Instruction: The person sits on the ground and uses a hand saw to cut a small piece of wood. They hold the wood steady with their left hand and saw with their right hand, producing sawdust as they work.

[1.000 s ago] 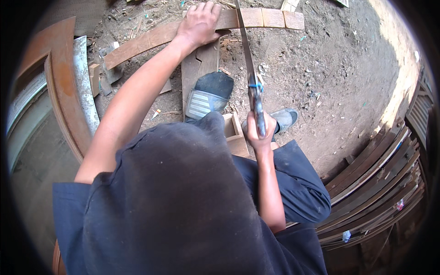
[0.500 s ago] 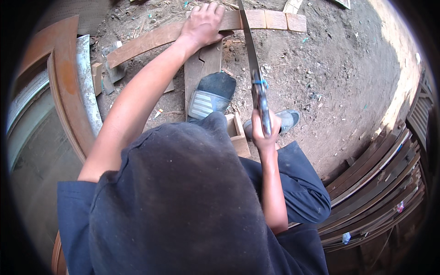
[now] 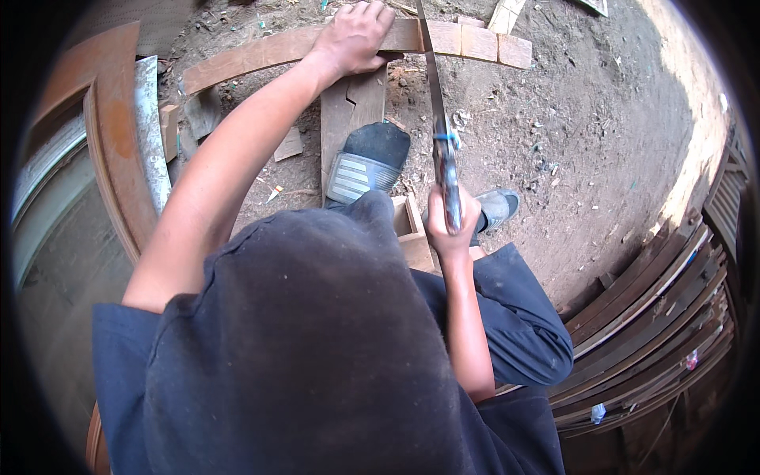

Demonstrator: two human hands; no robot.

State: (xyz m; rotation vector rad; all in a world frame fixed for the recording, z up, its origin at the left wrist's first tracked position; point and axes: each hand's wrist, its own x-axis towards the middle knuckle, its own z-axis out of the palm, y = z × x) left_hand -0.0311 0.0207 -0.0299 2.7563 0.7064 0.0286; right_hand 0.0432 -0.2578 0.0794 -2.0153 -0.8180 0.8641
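Observation:
A long wooden board (image 3: 261,57) lies crosswise at the far side, with pencil-like lines across its right part. My left hand (image 3: 355,38) presses on it, fingers curled over its far edge. Beneath that hand, a wider plank (image 3: 345,111) runs toward me, and my sandalled foot (image 3: 366,162) rests on it. My right hand (image 3: 453,220) is closed round the handle of a handsaw (image 3: 437,91), which has a blue tie near the blade's base. The blade crosses the board to the right of my left hand; its tip runs out of view.
A wooden frame with a glass pane (image 3: 111,119) stands at the left, beside a pale worn strip (image 3: 150,119). Several long boards (image 3: 649,324) are stacked at the lower right. A small wooden box (image 3: 412,229) sits near my feet. Offcuts (image 3: 290,145) lie on the dirt ground.
The board has turned slightly: its left end has shifted farther away and its right end nearer. My right hand and the saw handle have moved a little left. My left hand stays on the board.

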